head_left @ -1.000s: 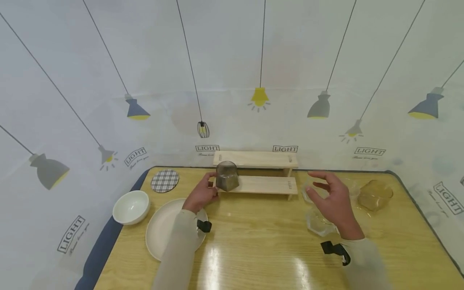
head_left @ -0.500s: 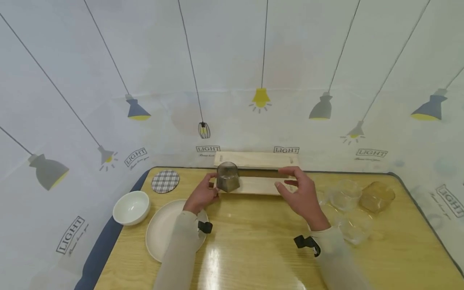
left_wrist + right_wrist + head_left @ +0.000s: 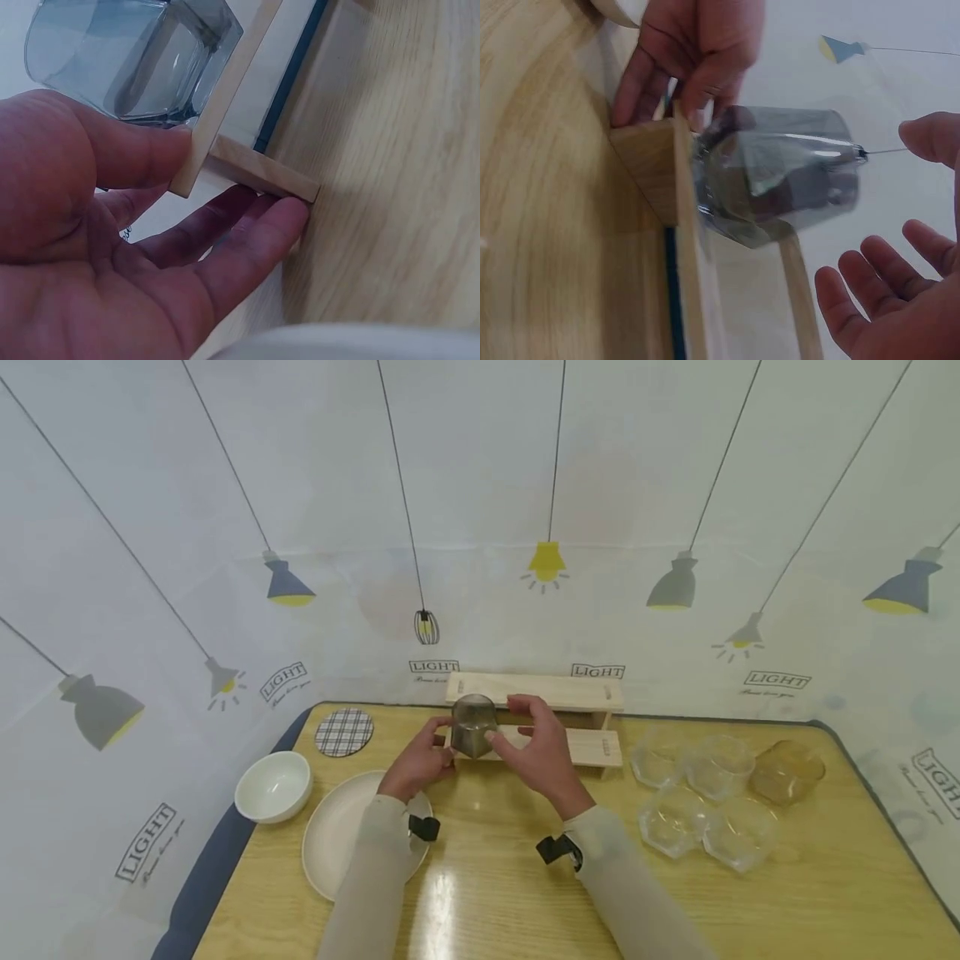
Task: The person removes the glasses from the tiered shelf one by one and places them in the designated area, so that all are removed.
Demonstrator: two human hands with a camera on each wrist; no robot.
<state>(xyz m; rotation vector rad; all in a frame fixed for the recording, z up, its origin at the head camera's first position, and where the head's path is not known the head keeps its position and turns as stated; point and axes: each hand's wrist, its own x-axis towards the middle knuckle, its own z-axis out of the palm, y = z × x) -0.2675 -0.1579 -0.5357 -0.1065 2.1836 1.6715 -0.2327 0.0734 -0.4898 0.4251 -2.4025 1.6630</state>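
Grey glass [image 3: 473, 725] stands upright on the lower step of the wooden rack [image 3: 585, 745], at its left end, right between both hands. Left hand [image 3: 417, 766] sits at the rack's left end; the left wrist view shows fingers [image 3: 225, 247] lying loosely straight against the rack's leg [image 3: 262, 172], thumb near the step edge, holding nothing. Right hand [image 3: 536, 745] is spread wide just right of the glass, fingers [image 3: 870, 285] apart and not closed on it; touching or just off, cannot tell.

Progress, as a judgement: one glass is placed on the rack, and the top step [image 3: 536, 689] looks bare. Well off to the right of the right hand, four clear glasses [image 3: 693, 802] and an amber one [image 3: 787, 771] stand on the table [image 3: 510, 877], so most of the shelving looks left. Left of the left hand: plate [image 3: 337, 835], white bowl [image 3: 273, 786], checked coaster [image 3: 343, 732].
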